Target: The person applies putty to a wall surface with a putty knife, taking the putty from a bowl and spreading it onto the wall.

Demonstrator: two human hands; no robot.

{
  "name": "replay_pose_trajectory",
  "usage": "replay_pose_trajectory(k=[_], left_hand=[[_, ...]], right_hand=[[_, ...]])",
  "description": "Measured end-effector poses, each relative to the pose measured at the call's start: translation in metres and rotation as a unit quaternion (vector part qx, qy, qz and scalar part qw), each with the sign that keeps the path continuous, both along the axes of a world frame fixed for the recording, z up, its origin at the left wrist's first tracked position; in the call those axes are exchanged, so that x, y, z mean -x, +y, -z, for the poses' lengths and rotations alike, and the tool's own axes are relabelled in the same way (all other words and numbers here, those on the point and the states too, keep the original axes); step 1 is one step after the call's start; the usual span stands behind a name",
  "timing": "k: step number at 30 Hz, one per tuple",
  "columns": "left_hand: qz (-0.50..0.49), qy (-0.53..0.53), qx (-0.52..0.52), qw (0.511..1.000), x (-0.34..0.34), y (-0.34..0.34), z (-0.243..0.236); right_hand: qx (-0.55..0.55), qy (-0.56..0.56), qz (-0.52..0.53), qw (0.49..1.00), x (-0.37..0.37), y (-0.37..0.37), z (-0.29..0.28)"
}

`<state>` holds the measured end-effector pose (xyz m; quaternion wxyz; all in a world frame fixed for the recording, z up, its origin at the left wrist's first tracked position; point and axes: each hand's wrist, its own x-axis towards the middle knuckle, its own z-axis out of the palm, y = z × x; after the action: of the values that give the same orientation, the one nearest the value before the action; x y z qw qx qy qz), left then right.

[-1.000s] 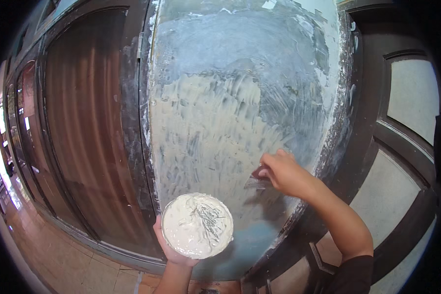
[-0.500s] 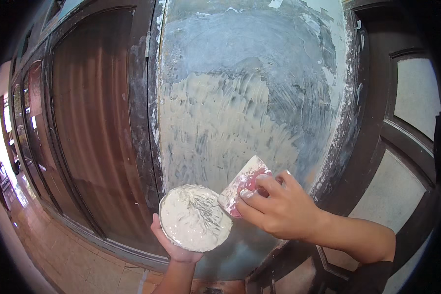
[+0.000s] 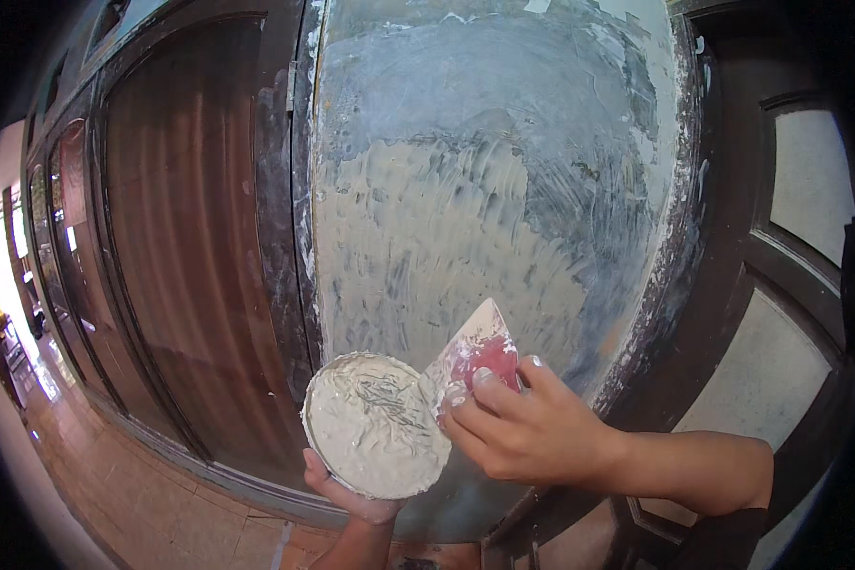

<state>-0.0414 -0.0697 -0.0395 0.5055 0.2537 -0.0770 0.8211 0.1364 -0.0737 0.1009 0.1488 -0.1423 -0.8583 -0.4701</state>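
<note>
My left hand (image 3: 356,496) grips a round tub (image 3: 308,429) from below and the side. Pale, creamy putty (image 3: 375,427) fills it, its surface ridged and smeared. In my right hand (image 3: 518,423) is a putty spreader (image 3: 484,356), pinkish-red with a broad, pale-coated blade. Fingers wrap around its back, and putty speckles the fingertips. The blade's lower left edge meets the right rim of the tub, at the putty. Behind both hands stands a wall panel (image 3: 427,218), its left and middle part covered with uneven beige putty strokes over blue-grey.
A dark wood-framed glass door (image 3: 180,228) with a curtain behind it borders the panel on the left. To the right is a dark wooden door (image 3: 779,247) with pale inset panels. Tiled floor (image 3: 142,494) lies at lower left, leading to a bright opening.
The spreader and my right hand have shifted slightly down and left, the blade turning steeper. The tub has tilted a little, and the putty marks in it have changed.
</note>
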Motion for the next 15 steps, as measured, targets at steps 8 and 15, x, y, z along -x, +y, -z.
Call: replay_pose_trajectory(k=[8, 15], left_hand=[[-0.052, 0.051, 0.055, 0.996, -0.004, -0.003, -0.001], [-0.027, 0.03, 0.026, 0.999, 0.001, -0.005, -0.004]], right_hand=[[-0.03, 0.017, -0.025, 0.999, 0.011, 0.0, 0.002], [-0.042, 0.024, -0.022, 0.999, 0.018, 0.001, 0.001]])
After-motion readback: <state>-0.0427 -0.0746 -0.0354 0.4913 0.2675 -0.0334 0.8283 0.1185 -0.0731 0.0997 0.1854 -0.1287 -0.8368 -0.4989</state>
